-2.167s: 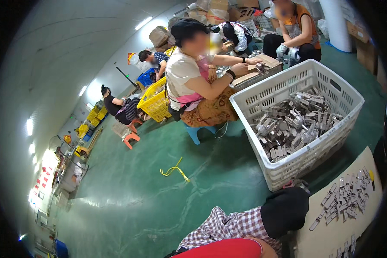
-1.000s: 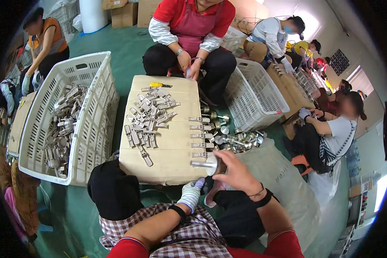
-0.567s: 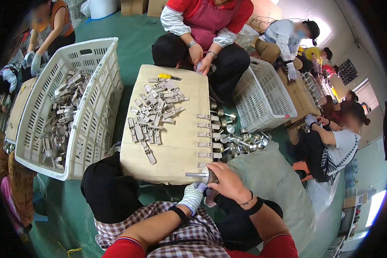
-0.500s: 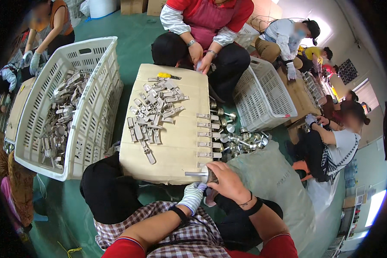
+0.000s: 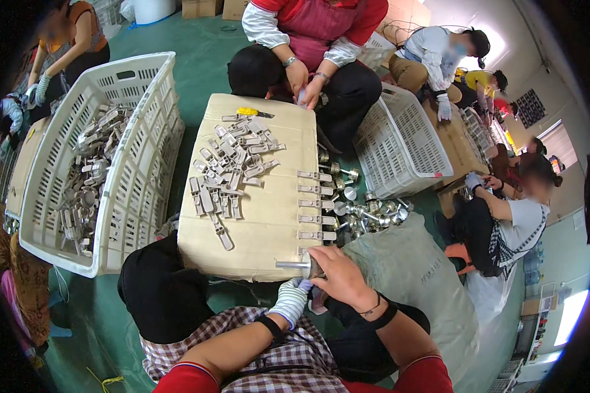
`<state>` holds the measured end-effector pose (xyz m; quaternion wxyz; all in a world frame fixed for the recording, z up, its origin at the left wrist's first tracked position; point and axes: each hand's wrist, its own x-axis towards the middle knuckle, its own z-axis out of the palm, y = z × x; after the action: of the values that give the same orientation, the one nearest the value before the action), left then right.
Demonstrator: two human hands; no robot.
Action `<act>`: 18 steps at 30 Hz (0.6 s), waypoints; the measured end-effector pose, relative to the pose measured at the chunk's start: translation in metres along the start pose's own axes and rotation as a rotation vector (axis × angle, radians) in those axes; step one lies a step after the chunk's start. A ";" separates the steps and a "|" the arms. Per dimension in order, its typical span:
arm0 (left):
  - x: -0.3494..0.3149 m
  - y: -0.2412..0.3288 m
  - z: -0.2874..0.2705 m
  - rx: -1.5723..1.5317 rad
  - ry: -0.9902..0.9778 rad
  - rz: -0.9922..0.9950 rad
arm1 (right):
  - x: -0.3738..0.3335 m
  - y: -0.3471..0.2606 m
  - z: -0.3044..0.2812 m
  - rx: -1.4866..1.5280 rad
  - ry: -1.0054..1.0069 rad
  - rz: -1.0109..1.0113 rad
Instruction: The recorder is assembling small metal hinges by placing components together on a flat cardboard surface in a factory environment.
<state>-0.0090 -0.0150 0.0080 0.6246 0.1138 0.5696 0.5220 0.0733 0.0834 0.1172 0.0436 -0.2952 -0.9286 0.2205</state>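
My bare right hand grips a metal fitting by its wide round end. The fitting's thin rod points left over the near edge of a cardboard-covered work surface. Just below, my left hand, in a striped glove, has its fingers curled by the fitting's underside; what they hold is hidden. Pale plastic clips lie in a loose heap on the cardboard. More clips stand in a row along its right edge, their ends jutting out.
Shiny metal fittings are piled right of the cardboard, beside a pale sack. A white crate of clips stands at left, another white crate at right. A yellow cutter lies at the far edge. A co-worker sits opposite.
The fitting and my right hand have shifted slightly left over the cardboard's near edge. The whole view has moved a little; both hands keep much the same pose.
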 end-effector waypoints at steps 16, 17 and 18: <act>0.003 -0.004 0.000 -0.008 -0.006 0.024 | 0.005 0.000 0.000 -0.026 -0.019 -0.010; 0.002 -0.003 0.000 -0.005 -0.004 0.026 | 0.005 0.000 0.000 -0.027 -0.019 -0.010; 0.003 -0.004 0.000 0.016 -0.004 0.026 | 0.005 0.000 0.000 -0.028 -0.018 -0.013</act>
<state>-0.0076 -0.0144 0.0030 0.6180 0.1271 0.5709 0.5253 0.0689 0.0857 0.1167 0.0328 -0.2877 -0.9339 0.2098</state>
